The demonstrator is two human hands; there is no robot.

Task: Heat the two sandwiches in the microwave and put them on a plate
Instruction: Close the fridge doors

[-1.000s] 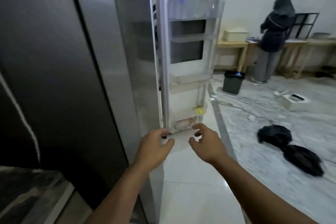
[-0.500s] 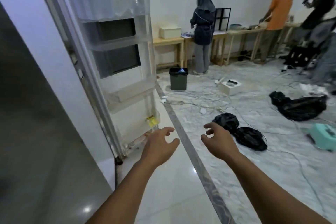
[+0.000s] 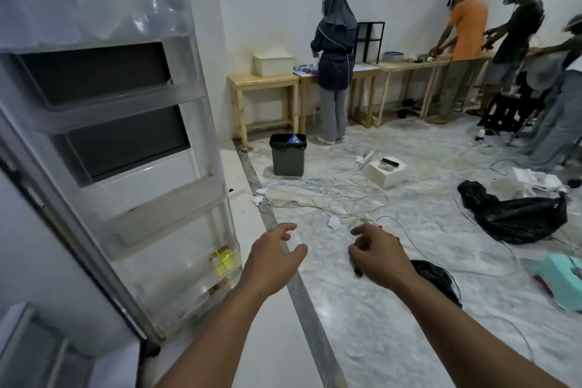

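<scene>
Bare hands — left hand (image 3: 273, 261), right hand (image 3: 379, 257) — empty beside fridge door (image 3: 132, 142).

Two bare, sleeveless forearms (image 3: 220, 324)

Fridge door (image 3: 132, 148) stands open at left, its clear shelves facing out; a small yellow packet (image 3: 223, 258) sits in the lowest shelf, bottles blurred in the top one. Left hand (image 3: 271, 258) and right hand (image 3: 378, 257) hover side by side, apart, fingers loosely curled, both empty, over a grey floor strip. Beyond: dark bin (image 3: 288, 154), white cables (image 3: 340, 198), black bags (image 3: 516, 214) at right. Far wall: wooden tables (image 3: 263, 80) with people standing at them, backs turned.
</scene>
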